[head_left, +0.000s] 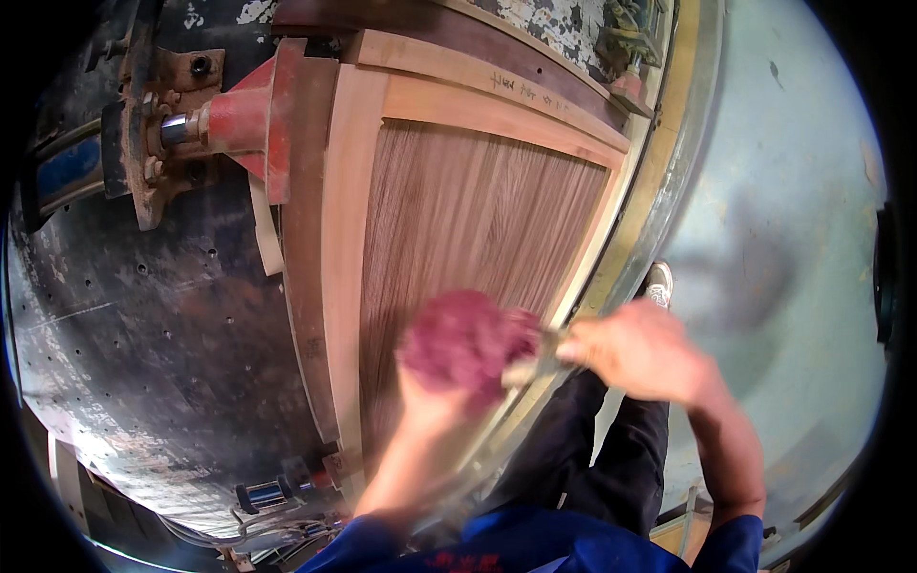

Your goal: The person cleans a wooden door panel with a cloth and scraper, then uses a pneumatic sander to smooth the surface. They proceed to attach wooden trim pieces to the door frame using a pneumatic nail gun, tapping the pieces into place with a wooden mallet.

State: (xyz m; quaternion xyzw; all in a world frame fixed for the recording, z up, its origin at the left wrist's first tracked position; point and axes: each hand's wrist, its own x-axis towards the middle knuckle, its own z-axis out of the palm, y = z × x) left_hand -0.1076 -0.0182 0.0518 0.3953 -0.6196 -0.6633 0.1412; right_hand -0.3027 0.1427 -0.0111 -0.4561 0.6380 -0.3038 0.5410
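Note:
My left hand [432, 406] is closed around a bunched maroon cloth [457, 346], over the lower part of a wood-framed panel [468, 210]. The panel has a striped brown face and pale wooden rails, with handwriting along the top rail. To the right, my right hand [638, 351] is closed on a small flat tool [546, 351]. The tool's far end meets the cloth's right side. Motion blurs both hands, and the tool's exact kind does not show.
A red clamp pad [272, 124] on a metal cylinder presses a brown bar along the panel's left side. Another clamp [632, 81] stands at the upper right, and a small cylinder [267, 494] lower left. Black perforated table [162, 306] lies left; pale floor [764, 210] right.

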